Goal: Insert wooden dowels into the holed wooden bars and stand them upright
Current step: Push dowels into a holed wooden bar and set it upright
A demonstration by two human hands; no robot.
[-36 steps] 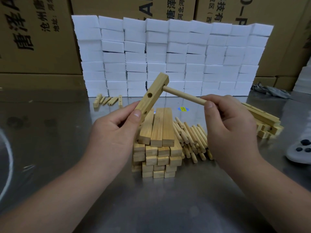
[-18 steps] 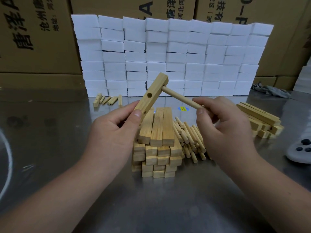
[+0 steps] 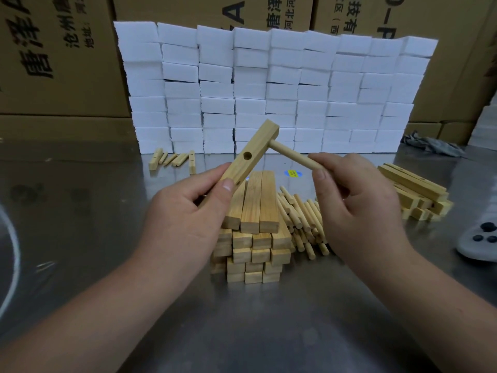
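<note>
My left hand [image 3: 185, 211] grips the lower end of a holed wooden bar [image 3: 251, 152], tilted up to the right above the table. One empty hole shows at its middle. A wooden dowel [image 3: 291, 155] sticks out of the bar's upper end toward the right, and my right hand [image 3: 357, 205] pinches its free end between thumb and fingers. Below them stands a stack of bars [image 3: 252, 232], with a heap of loose dowels [image 3: 302, 219] beside it on the right.
A wall of white foam blocks [image 3: 274, 90] stands behind, with cardboard boxes [image 3: 59, 55] beyond. A few bars and dowels [image 3: 172, 158] lie at the back left, another bar pile [image 3: 419, 192] at the right. A grey controller [image 3: 481, 238] rests at the right edge of the metal table [image 3: 80, 211].
My right hand has slid left along the dowel toward the bar, so less dowel shows between them. The bar and left hand have hardly moved.
</note>
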